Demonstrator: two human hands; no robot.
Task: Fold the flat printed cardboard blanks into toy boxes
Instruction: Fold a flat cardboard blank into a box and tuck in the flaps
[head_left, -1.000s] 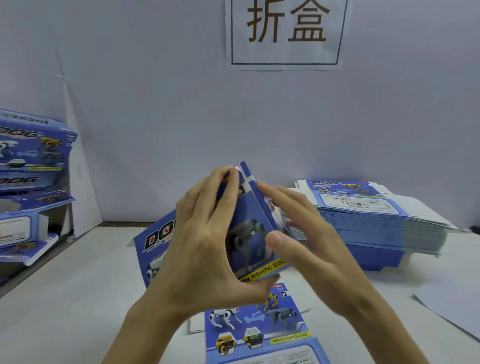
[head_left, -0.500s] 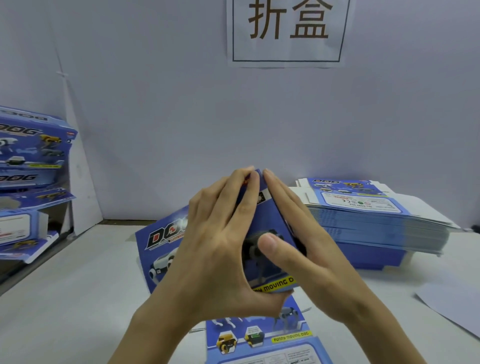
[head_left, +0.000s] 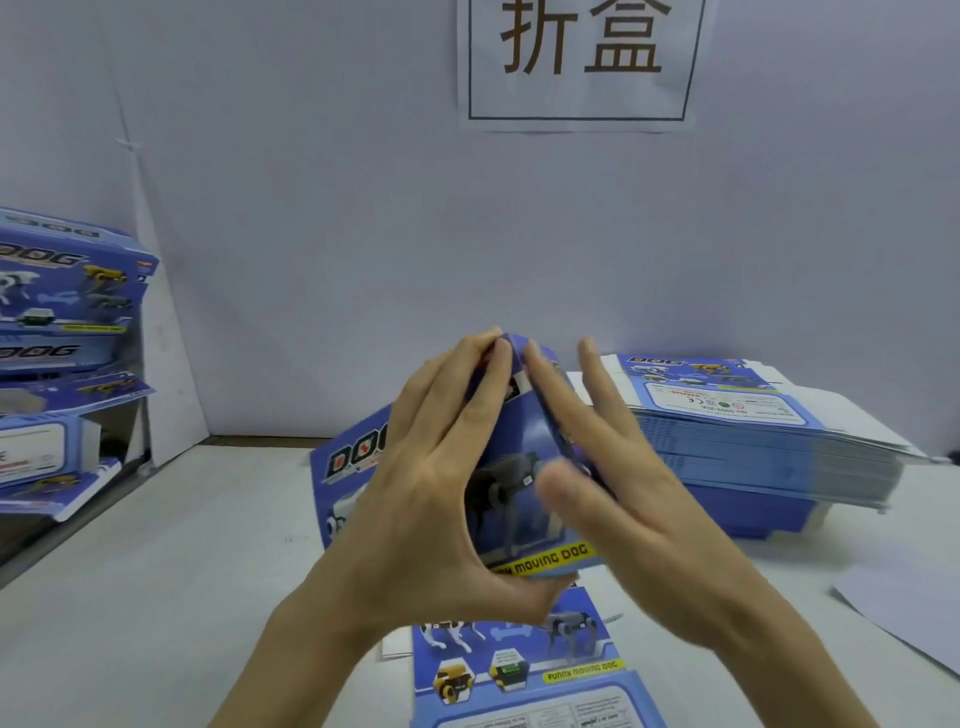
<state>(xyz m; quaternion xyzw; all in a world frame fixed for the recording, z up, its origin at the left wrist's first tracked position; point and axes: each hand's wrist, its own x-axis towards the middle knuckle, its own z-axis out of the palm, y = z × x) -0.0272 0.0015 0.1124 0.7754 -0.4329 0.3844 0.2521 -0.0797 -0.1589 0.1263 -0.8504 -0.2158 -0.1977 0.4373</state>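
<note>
Blue folded boxes (head_left: 67, 312) stack at nine o'clock beside the counter (head_left: 182, 571). At centre the left hand (head_left: 431, 493) grips a half-folded blank (head_left: 524, 467) between thumb and fingers, raised above the counter. The right hand (head_left: 623, 509) presses its other panel with straight fingers, and flat blanks (head_left: 753, 431) are piled at three o'clock.

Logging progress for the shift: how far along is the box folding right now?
Done: several folded boxes are stacked at the left edge. In hand: one blank, bent into a ridge; the left hand grips it and the right hand presses its side panel with straight fingers. To do: another flat blank on the table and a thick stack of flat blanks at the right. Most likely remains.
</note>
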